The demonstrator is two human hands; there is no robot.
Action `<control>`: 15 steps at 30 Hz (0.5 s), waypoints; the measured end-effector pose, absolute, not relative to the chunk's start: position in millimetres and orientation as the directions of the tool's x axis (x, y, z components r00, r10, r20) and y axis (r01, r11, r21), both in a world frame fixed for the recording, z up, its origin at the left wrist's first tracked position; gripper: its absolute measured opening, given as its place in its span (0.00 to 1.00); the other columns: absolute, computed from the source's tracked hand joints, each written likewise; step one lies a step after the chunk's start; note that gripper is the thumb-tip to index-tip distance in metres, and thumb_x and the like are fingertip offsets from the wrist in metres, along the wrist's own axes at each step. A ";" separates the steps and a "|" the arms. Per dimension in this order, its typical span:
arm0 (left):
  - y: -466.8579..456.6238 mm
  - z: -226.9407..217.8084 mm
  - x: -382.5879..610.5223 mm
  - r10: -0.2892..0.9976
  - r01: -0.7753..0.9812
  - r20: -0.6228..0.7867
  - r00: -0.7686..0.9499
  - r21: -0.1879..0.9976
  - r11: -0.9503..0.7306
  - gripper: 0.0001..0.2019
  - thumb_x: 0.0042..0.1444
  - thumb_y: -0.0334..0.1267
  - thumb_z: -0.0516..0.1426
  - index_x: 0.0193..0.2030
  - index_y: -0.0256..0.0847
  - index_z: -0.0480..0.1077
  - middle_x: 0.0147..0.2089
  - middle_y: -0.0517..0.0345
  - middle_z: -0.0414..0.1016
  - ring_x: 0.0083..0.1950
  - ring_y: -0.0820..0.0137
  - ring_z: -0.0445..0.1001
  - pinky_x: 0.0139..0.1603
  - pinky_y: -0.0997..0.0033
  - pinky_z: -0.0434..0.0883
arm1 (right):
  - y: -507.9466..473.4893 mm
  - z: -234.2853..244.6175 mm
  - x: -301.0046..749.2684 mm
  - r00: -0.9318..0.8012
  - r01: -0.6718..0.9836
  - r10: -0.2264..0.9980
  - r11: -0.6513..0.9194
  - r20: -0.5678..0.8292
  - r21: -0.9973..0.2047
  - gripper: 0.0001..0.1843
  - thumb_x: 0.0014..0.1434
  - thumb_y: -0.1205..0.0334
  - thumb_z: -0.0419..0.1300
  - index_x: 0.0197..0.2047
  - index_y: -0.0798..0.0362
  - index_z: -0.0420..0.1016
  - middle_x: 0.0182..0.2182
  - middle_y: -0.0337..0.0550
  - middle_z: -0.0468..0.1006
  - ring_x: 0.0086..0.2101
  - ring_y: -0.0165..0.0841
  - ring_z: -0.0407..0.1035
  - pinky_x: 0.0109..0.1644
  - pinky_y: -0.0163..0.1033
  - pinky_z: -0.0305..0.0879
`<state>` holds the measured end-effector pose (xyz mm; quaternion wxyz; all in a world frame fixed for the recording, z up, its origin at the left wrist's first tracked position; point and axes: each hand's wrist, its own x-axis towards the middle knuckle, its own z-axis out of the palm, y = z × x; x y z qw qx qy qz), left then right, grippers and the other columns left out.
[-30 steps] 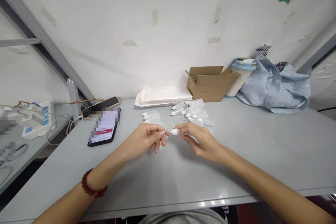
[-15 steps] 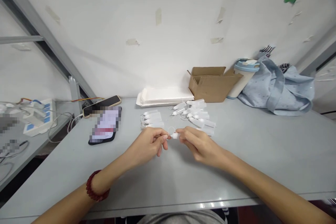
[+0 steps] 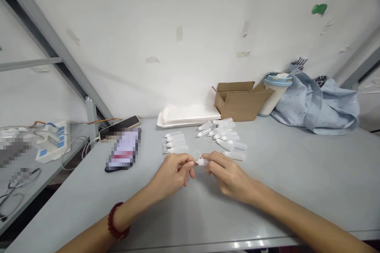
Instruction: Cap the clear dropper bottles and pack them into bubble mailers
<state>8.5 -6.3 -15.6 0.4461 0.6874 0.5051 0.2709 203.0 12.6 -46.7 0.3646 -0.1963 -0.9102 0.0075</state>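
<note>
My left hand (image 3: 175, 172) and my right hand (image 3: 227, 174) meet above the grey table (image 3: 291, 174), fingers pinched. Between them sits a small white squeeze bottle (image 3: 201, 161) with a thin looped tether on its cap. My right fingers grip the bottle body; my left fingertips pinch its cap end. Just beyond lie two groups of the same small white bottles: a neat row (image 3: 175, 142) on the left and a loose heap (image 3: 224, 134) on the right. A red bead bracelet (image 3: 115, 221) is on my left wrist.
A stack of white sheets (image 3: 187, 114), an open cardboard box (image 3: 240, 99), a lidded cup (image 3: 274, 93) and a blue cloth bundle (image 3: 320, 102) line the wall. Two phones (image 3: 123, 148) lie at left. A power strip with cables (image 3: 50, 142) sits on a side bench.
The view has tilted up slightly, so everything sits lower in the picture. My hands stay together on the small bottle, with the fingers drawn a little closer.
</note>
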 end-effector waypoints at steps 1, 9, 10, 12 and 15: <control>-6.4 -16.2 9.1 0.937 0.444 -0.075 0.340 0.891 -0.090 0.13 0.59 0.37 0.48 0.26 0.36 0.67 0.19 0.64 0.65 0.18 0.77 0.62 0.21 0.77 0.59 | 13.1 -46.9 202.8 -0.656 0.352 0.365 0.922 0.661 -0.160 0.17 0.47 0.83 0.44 0.32 0.53 0.62 0.36 0.51 0.72 0.30 0.32 0.63 0.30 0.34 0.63; -0.3 2.1 -1.1 0.948 0.375 -0.047 0.314 0.924 -0.079 0.18 0.54 0.40 0.56 0.51 0.37 0.64 0.29 0.62 0.70 0.24 0.75 0.68 0.28 0.74 0.67 | 17.7 -46.0 200.6 -0.621 0.330 0.364 0.925 0.694 -0.190 0.16 0.51 0.83 0.44 0.32 0.53 0.61 0.37 0.51 0.71 0.31 0.31 0.64 0.31 0.34 0.63; 0.3 6.0 -3.5 0.946 0.385 -0.063 0.319 0.920 -0.069 0.19 0.53 0.40 0.57 0.51 0.37 0.64 0.29 0.62 0.71 0.25 0.74 0.69 0.29 0.74 0.68 | 17.4 -45.3 200.7 -0.620 0.338 0.361 0.924 0.697 -0.178 0.16 0.51 0.83 0.43 0.32 0.53 0.61 0.38 0.51 0.71 0.31 0.31 0.64 0.31 0.34 0.63; 1.0 11.9 -7.5 0.935 0.418 -0.102 0.340 0.907 -0.053 0.17 0.53 0.40 0.57 0.48 0.37 0.67 0.30 0.60 0.72 0.27 0.73 0.70 0.30 0.73 0.69 | 17.0 -44.2 201.4 -0.616 0.352 0.356 0.922 0.703 -0.158 0.16 0.51 0.83 0.43 0.32 0.53 0.61 0.39 0.51 0.71 0.31 0.31 0.63 0.31 0.34 0.63; 1.1 14.4 -9.6 0.928 0.466 -0.122 0.353 0.883 -0.061 0.11 0.55 0.42 0.55 0.37 0.36 0.70 0.28 0.58 0.72 0.27 0.73 0.69 0.29 0.74 0.68 | 17.4 -43.8 202.1 -0.600 0.355 0.343 0.924 0.723 -0.143 0.16 0.52 0.83 0.43 0.33 0.53 0.61 0.38 0.50 0.71 0.31 0.31 0.63 0.31 0.34 0.63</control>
